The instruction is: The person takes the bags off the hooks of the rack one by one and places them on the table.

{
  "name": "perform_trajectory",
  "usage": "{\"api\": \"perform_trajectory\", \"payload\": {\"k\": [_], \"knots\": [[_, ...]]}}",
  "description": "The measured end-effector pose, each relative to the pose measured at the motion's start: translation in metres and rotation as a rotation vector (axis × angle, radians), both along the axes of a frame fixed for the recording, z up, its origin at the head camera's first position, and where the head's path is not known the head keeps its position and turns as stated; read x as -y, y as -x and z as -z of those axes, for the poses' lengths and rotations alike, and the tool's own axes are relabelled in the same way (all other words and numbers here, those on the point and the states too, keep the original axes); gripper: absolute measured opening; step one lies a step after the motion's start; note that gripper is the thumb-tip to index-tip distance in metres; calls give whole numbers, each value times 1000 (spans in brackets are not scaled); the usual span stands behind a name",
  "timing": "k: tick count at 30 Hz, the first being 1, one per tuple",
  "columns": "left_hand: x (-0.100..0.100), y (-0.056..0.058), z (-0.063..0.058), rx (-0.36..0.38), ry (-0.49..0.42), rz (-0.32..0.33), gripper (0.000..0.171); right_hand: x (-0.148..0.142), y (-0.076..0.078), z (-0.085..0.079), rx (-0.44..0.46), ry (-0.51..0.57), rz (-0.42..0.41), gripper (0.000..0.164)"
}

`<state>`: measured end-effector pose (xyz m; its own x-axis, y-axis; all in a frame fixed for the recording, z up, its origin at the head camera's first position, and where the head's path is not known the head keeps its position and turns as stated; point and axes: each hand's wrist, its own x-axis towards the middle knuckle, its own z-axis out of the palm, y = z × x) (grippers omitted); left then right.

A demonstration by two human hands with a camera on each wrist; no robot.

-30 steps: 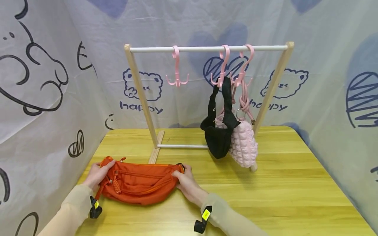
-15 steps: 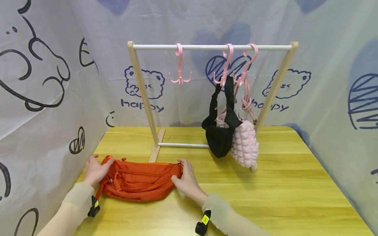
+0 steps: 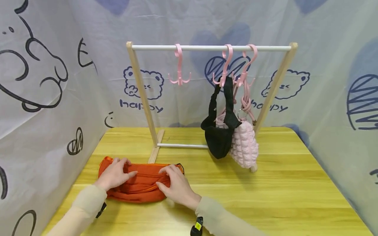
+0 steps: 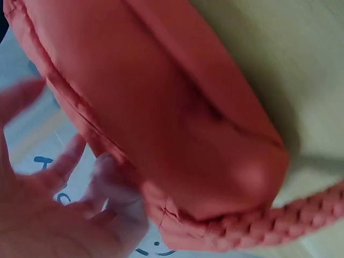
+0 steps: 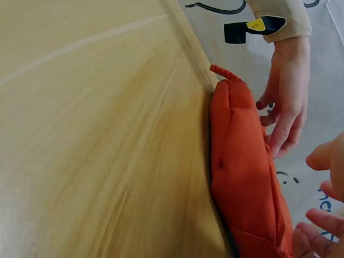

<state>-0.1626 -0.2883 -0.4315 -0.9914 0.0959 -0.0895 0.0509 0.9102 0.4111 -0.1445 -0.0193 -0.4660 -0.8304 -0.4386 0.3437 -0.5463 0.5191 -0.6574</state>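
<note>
An orange-red waist bag (image 3: 144,178) with zips lies on the table's left side. My left hand (image 3: 116,173) is over its left half, fingers loosely bent and the thumb spread. Over its right end is my right hand (image 3: 177,186), with a gap between thumb and fingers. In the left wrist view the left fingers are beside the edge of the bag (image 4: 172,113), near its braided pull (image 4: 279,217). The right wrist view has both the left hand (image 5: 290,91) and right hand (image 5: 333,199) along one side of the bag (image 5: 242,161); whether fingertips touch it is unclear.
Behind the bag stands a wooden rack with a white rail (image 3: 203,48). Three pink hooks hang from it. The left hook (image 3: 179,67) bears nothing. A black bag (image 3: 218,137) and a quilted pink bag (image 3: 244,144) hang at the right. Printed cloth (image 3: 183,19) surrounds the table.
Both hands have let go of the bag's ends and moved inward over it, the left one to the right, the right one slightly left. The bag stays nearly in place.
</note>
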Motion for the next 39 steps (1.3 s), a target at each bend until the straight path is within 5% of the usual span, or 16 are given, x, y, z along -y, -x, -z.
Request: {"api": "perform_trajectory", "payload": {"k": [6,12,19,26,39], "knots": [[5,-4,1,198,-59,92,88,4,2,8,37,-101,20,31],[9,-3,4,289,-53,153,104,2,6,15,58,-140,39,33],[1,-4,10,286,8,171,119,2,7,20,35,-252,31,51],[3,-7,20,333,47,163,135,3,7,25,89,-251,-42,48],[16,-3,21,248,48,159,130,16,18,26,100,-256,-98,48]]}}
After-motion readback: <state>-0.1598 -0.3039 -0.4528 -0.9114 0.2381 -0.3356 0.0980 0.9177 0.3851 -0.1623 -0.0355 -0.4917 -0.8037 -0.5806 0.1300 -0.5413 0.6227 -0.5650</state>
